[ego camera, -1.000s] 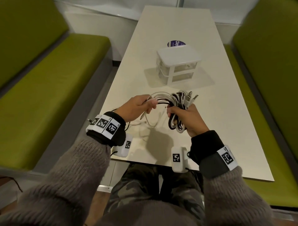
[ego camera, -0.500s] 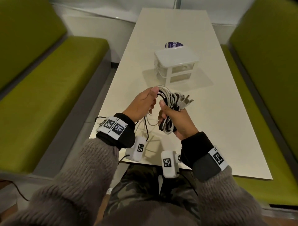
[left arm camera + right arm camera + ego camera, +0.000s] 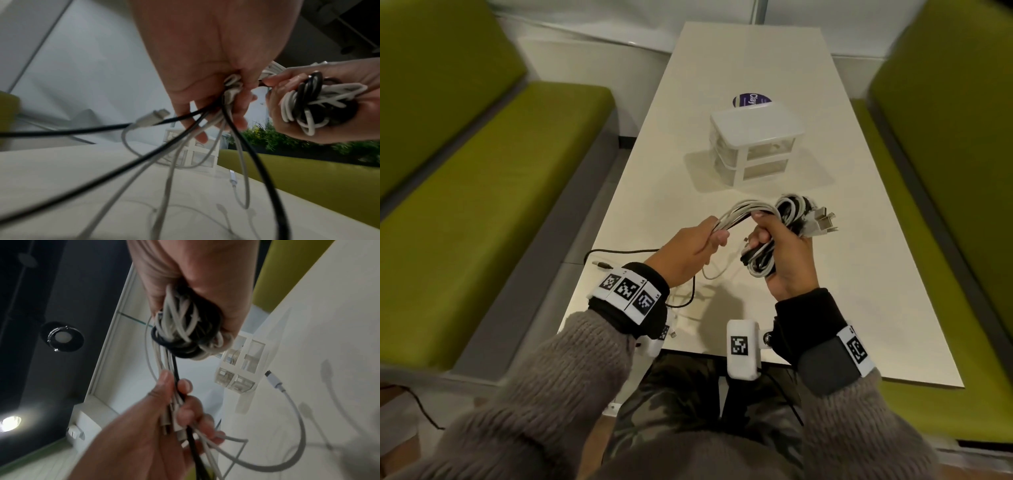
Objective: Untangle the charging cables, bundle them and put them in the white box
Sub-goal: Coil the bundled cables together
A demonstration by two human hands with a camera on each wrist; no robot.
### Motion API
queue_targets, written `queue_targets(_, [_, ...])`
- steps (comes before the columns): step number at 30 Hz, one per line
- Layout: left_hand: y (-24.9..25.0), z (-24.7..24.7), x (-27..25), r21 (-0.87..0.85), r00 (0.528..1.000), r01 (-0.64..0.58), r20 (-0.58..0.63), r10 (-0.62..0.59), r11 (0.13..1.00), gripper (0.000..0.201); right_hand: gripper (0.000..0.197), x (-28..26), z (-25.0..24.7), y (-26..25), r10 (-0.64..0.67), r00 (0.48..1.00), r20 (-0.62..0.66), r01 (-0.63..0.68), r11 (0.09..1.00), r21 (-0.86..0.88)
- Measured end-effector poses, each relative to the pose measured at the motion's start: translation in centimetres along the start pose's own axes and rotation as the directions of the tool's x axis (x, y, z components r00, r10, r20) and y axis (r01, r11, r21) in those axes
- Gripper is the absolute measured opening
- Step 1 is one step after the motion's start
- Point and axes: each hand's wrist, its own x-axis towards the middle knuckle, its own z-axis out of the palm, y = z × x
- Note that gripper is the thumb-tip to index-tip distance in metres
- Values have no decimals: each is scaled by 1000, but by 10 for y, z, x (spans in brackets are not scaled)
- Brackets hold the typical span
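Up above the near end of the long cream-white counter point(image 3: 859, 281), held in the air: a coiled bundle of white and black charging cables point(image 3: 767, 263), grasped by the right hand point(image 3: 787, 260) with fingers curled round the loops and the thumb pressed across the top. Sticking out past that fist on the far side, several grey USB plugs point(image 3: 822, 224). Running leftwards from the coil, a short span of white and black strands point(image 3: 739, 214), pinched in the left hand point(image 3: 688, 253), its fingers closed round them. Hanging below that left grip, loose tails: a thin black cable point(image 3: 626, 253) looping over the counter's left edge, and a pale white cable point(image 3: 717, 274) sagging between the two hands. Seen from the left wrist, a white plug end point(image 3: 153, 117) dangling near the palm, with dark and light strands fanning down toward the counter. Farther along the counter, well apart from both hands, a small white plastic box with two translucent drawers point(image 3: 756, 144), standing upright. Just behind it, a round purple sticker point(image 3: 751, 100). On either side, olive-green upholstered benches point(image 3: 493, 205).
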Motion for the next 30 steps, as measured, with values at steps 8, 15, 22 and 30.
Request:
queue_targets(8, [4,6,0,-308,986,22,-151,-72,951,34,17,-2,-1,-3,78,995,60,-80,996,33])
queue_targets(15, [12,19,4,-367,984,16,-159,-79,930,37,11,-8,8,5,49,991,128,-46,999,-24])
queue_targets(22, [11,15,6,-60,997,62,-43,-65,996,47,7,-7,7,10,48,993,111,-42,997,-62])
queue_targets(30, [20,7,6,255,997,62,33,-73,965,47,13,-1,3,10,6,994,105,10,987,-159])
